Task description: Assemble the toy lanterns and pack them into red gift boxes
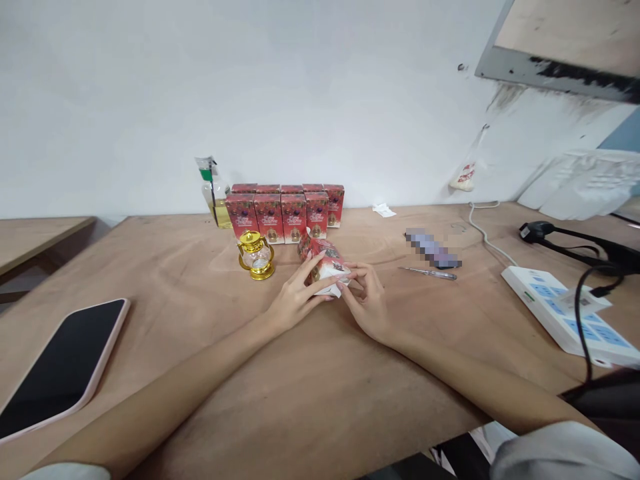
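A red printed cardboard box (327, 257) lies on its side on the wooden table, its white end towards me. My left hand (299, 293) grips the box from the left, fingers over its top and end. From the right, my right hand (367, 300) pinches the box near that white end with thumb and fingers. A flap stands up at the box's far end. Left of it stands a small gold lantern (257, 257) with a clear body. Behind are several upright red boxes (269, 220) in two rows.
A phone (63, 363) lies at the left. Beyond the boxes stands a bottle of yellow liquid (220, 207). To the right are a screwdriver (430, 273), a pixelated flat object (433, 249), a white power strip (565, 310) with cables and a black strap-like device (580, 243).
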The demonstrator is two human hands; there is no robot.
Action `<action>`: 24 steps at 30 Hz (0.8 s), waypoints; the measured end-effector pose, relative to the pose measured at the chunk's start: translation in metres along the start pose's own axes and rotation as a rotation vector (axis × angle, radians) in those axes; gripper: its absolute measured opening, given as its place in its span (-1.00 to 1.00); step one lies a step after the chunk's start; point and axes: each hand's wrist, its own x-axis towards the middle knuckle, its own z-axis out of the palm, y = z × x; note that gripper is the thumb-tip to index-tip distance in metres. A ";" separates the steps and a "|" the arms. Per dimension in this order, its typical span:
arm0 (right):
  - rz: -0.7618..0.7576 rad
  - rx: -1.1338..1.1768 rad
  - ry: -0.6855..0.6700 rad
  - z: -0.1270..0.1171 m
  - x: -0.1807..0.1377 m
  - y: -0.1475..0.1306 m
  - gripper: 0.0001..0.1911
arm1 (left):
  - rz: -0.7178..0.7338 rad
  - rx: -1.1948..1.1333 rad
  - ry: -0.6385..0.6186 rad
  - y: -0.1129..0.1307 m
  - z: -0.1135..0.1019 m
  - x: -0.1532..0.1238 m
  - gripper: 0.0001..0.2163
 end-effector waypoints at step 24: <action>-0.227 -0.299 -0.050 0.005 0.000 0.004 -0.85 | -0.034 0.120 -0.029 0.001 0.004 0.000 -0.52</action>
